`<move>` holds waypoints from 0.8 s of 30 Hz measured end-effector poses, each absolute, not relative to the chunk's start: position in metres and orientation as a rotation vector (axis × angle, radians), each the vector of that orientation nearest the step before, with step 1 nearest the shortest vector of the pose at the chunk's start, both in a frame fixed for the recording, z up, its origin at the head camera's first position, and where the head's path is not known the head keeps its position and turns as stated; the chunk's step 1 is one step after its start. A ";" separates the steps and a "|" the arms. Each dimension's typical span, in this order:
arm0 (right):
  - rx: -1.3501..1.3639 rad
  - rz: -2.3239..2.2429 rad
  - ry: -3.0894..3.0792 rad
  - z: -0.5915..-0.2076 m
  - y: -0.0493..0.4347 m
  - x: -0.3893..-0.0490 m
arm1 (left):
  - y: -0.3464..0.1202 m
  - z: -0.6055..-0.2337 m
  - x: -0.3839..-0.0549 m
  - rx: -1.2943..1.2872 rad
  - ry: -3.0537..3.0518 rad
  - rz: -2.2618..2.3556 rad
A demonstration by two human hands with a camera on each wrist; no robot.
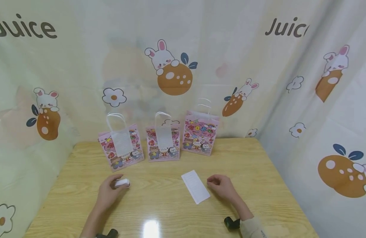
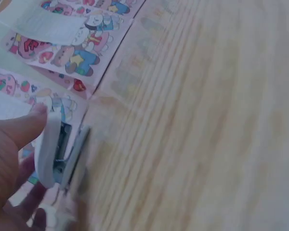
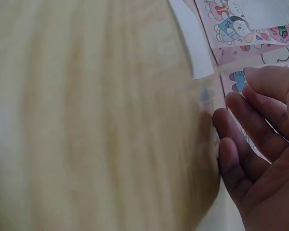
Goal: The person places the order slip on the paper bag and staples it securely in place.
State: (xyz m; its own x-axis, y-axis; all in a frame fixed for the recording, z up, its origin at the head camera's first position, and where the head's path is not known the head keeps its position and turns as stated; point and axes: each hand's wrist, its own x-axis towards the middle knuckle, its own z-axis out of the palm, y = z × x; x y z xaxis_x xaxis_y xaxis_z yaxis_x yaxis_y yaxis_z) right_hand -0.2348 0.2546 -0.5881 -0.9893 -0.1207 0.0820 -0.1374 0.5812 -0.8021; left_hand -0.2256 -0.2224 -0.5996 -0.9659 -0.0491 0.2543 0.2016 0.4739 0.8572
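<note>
My left hand (image 1: 109,191) grips a small white stapler (image 2: 49,150) low over the left part of the table. The stapler's grey metal jaws stand apart in the left wrist view, with nothing between them. My right hand (image 1: 224,187) holds nothing, its fingers loosely bent just right of a white paper slip (image 1: 196,187). That slip lies flat and slanted on the table. Beyond my left hand, a pink cartoon paper bag (image 1: 136,135) leans tilted, with a white slip (image 1: 122,142) over its front. A similar middle bag (image 1: 152,152) also has a white slip (image 1: 164,138) on its front.
A third pink bag (image 1: 198,145) stands at the back right, white handles up, its printed front uncovered. Behind the wooden table (image 1: 153,201) hangs a printed curtain (image 1: 129,59), which also runs along both sides. Dark wrist devices (image 1: 232,223) sit near the forearms.
</note>
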 end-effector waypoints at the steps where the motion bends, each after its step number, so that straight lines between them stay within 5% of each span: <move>1: 0.212 1.419 -2.775 -0.589 0.254 -0.234 | -0.222 -0.598 -0.224 -0.128 -2.461 -1.478; 10: 0.242 1.341 -2.728 -0.586 0.246 -0.236 | -0.206 -0.577 -0.209 -0.174 -2.409 -1.464; 24: 0.351 1.165 -2.866 -0.577 0.223 -0.286 | -0.164 -0.575 -0.200 -0.356 -2.534 -1.582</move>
